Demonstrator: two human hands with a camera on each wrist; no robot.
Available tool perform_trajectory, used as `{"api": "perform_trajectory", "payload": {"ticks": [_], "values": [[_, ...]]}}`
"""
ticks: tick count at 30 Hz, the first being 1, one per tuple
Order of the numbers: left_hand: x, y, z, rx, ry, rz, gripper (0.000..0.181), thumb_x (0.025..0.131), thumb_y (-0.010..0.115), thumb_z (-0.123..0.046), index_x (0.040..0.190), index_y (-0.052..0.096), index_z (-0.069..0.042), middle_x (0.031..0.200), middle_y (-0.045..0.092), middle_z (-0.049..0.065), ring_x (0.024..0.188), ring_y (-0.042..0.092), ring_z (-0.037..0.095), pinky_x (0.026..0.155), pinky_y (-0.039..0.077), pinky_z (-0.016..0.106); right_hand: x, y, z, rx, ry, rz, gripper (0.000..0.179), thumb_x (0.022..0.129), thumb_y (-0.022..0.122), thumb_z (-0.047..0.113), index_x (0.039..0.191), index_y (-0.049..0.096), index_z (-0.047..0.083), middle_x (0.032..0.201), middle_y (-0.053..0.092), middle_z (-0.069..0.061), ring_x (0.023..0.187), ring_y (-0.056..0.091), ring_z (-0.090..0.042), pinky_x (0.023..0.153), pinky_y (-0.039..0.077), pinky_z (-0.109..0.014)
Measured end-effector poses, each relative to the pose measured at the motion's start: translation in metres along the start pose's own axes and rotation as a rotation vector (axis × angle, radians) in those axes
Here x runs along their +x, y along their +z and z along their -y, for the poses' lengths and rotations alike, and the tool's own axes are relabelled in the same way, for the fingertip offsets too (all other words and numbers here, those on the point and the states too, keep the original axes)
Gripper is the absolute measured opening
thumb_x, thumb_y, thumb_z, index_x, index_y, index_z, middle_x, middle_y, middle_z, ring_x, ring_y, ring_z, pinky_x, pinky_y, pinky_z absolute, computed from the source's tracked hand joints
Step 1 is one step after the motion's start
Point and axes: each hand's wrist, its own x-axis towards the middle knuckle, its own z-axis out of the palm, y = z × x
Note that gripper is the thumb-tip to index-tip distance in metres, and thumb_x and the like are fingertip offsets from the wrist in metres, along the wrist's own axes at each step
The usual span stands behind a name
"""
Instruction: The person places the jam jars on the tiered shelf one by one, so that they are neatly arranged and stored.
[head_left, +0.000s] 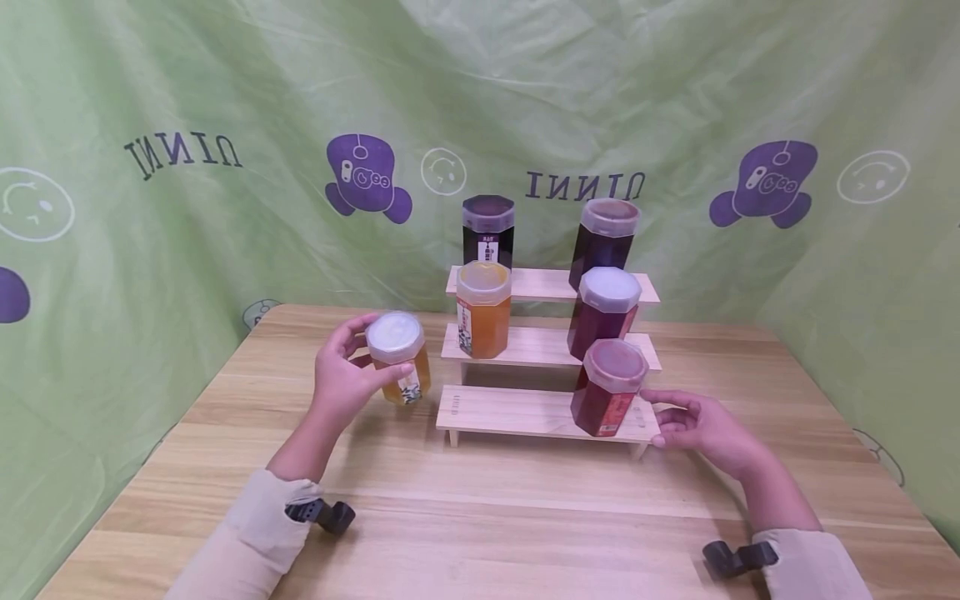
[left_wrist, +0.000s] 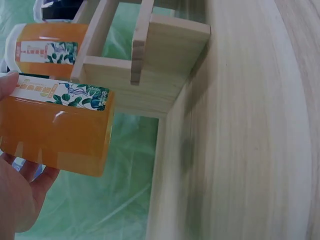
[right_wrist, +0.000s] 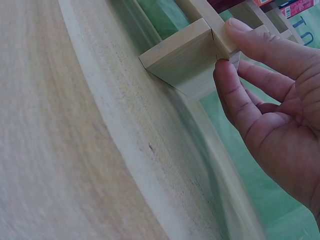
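Note:
My left hand (head_left: 348,375) grips an amber jar (head_left: 408,385) with a whitish lid, just left of the three-tier wooden display stand (head_left: 517,410). In the left wrist view this jar (left_wrist: 55,130) is held above the tabletop, its floral label uppermost. At the stand's right side, my right hand (head_left: 697,429) pinches the end of the lowest board (right_wrist: 225,42) between thumb and fingers. A dark red jar (head_left: 603,404) stands on that board near this hand. The middle tier bears an orange jar (head_left: 487,325) at left and a dark red jar (head_left: 600,325) at right.
Two dark purple jars, one at left (head_left: 487,225) and one at right (head_left: 603,242), stand on the top tier. Behind the wood-grain table (head_left: 480,517) hangs a green printed cloth (head_left: 480,92), which also runs along both sides.

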Motion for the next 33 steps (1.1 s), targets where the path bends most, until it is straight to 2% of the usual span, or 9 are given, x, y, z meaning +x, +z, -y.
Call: {"api": "perform_trajectory", "payload": {"ticks": [7, 12, 26, 33], "values": [[-0.003, 0.004, -0.011, -0.005, 0.036, 0.015, 0.079, 0.062, 0.093, -0.009, 0.131, 0.055, -0.005, 0.123, 0.059, 0.005, 0.109, 0.056, 0.024, 0.090, 0.052, 0.039, -0.001, 0.000, 0.001, 0.032, -0.036, 0.017, 0.070, 0.082, 0.071, -0.007, 0.138, 0.032, -0.020, 0.111, 0.062, -0.017, 0.097, 0.063, -0.014, 0.080, 0.056, -0.026], [-0.005, 0.008, -0.017, -0.006, 0.041, 0.040, 0.079, 0.060, 0.093, -0.007, 0.130, 0.056, -0.005, 0.123, 0.059, 0.006, 0.109, 0.056, 0.025, 0.088, 0.054, 0.034, -0.001, 0.000, 0.001, 0.028, -0.032, 0.009, 0.070, 0.081, 0.071, -0.007, 0.139, 0.034, -0.018, 0.112, 0.062, -0.016, 0.097, 0.063, -0.014, 0.080, 0.057, -0.027], [-0.011, 0.017, -0.028, -0.023, 0.016, 0.116, 0.079, 0.060, 0.093, -0.007, 0.130, 0.056, -0.008, 0.121, 0.060, 0.007, 0.106, 0.058, 0.026, 0.084, 0.055, 0.031, -0.001, -0.001, 0.002, 0.010, -0.002, -0.006, 0.071, 0.079, 0.074, -0.004, 0.139, 0.036, -0.016, 0.114, 0.063, -0.015, 0.097, 0.064, -0.015, 0.081, 0.057, -0.029], [-0.014, 0.026, -0.031, -0.021, 0.004, 0.153, 0.080, 0.059, 0.094, -0.009, 0.129, 0.056, -0.007, 0.121, 0.060, 0.006, 0.106, 0.058, 0.026, 0.087, 0.055, 0.038, -0.002, 0.000, 0.002, 0.005, -0.022, -0.002, 0.070, 0.080, 0.073, -0.005, 0.139, 0.036, -0.017, 0.113, 0.063, -0.016, 0.097, 0.064, -0.014, 0.080, 0.057, -0.027]]}}
